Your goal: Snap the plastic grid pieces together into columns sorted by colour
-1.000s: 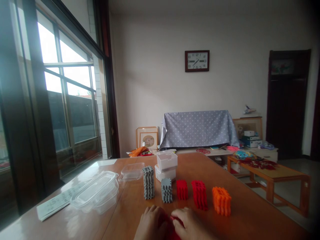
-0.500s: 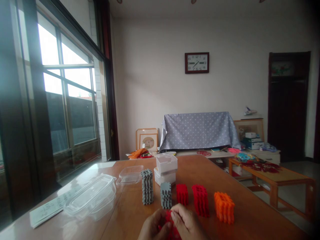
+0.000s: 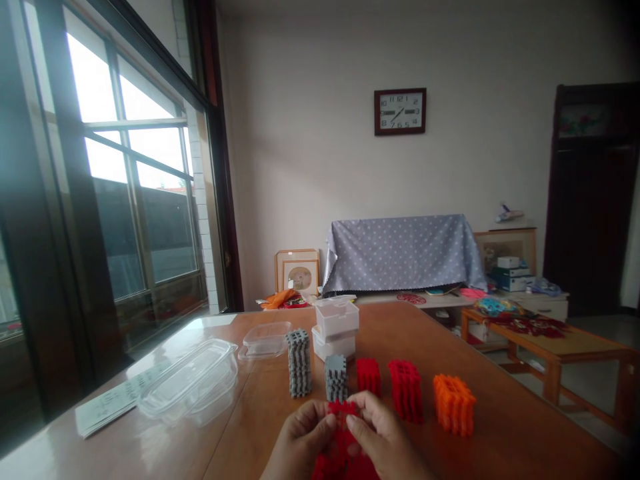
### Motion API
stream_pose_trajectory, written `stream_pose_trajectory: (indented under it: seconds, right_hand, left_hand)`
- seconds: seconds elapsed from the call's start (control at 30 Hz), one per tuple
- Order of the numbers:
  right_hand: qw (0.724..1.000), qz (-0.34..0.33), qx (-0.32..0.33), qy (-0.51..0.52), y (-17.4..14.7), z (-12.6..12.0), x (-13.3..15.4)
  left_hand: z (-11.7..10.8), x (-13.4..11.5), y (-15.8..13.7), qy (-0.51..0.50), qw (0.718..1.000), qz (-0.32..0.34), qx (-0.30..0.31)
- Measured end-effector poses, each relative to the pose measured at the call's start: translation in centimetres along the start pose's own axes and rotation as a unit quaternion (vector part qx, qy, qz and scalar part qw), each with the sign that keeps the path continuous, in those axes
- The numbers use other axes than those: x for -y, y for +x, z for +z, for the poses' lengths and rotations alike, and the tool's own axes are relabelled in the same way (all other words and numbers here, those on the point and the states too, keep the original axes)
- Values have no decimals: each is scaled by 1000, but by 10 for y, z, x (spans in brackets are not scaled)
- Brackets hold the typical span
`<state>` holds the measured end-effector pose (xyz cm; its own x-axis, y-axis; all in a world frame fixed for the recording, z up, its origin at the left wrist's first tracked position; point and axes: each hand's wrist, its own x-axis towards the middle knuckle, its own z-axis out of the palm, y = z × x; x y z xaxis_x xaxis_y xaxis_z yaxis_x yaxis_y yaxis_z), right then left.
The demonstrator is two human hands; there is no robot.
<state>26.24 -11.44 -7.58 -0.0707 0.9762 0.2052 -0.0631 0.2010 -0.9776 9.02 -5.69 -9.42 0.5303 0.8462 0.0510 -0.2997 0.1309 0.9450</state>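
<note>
Both hands meet at the near edge of the table around red notched plastic building pieces (image 3: 343, 437). My left hand (image 3: 304, 437) pinches the left side of the red piece between thumb and fingers. On its right side, the thumb and fingers of my right hand (image 3: 376, 433) close the same way. More red plastic shows below, between the palms; whether it is joined to the held piece I cannot tell. Just beyond stand a short grey stack (image 3: 337, 377), a tall grey stack (image 3: 299, 363), a small red stack (image 3: 369, 376), a larger red stack (image 3: 405, 391) and an orange stack (image 3: 454, 405).
Two white boxes (image 3: 337, 319) stand one on the other behind the stacks. Clear plastic containers (image 3: 187, 380) and a clear lid (image 3: 264, 340) lie to the left, beside a written paper pad (image 3: 113, 407). The wooden table (image 3: 260, 427) ends at a right edge near a low bench (image 3: 540, 340).
My hands have drawn slightly apart and tilted up, showing more of the red piece between them. The whole view has shifted a little; the stacks keep their places on the table.
</note>
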Motion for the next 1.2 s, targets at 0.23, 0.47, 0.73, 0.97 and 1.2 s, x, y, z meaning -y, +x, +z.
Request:
stream_pose_trajectory:
  seconds: [0.23,0.47,0.73,0.97,1.2]
  right_hand:
    - [998,17,-50,-14,-1,-3,1]
    - [997,26,-69,14,-5,-5,2]
    - [994,13,-109,24,-5,-5,8]
    - [990,21,-138,9,-5,-5,14]
    - [992,23,-126,5,-4,-6,9]
  left_hand:
    - [12,-17,-15,-6,1000,6,-10]
    - [12,-23,-18,-14,999,10,-29]
    - [12,-19,-16,-58,998,-10,-33]
    - [14,-21,-17,-55,998,7,-40]
    - [11,-20,-15,-47,997,-13,-59]
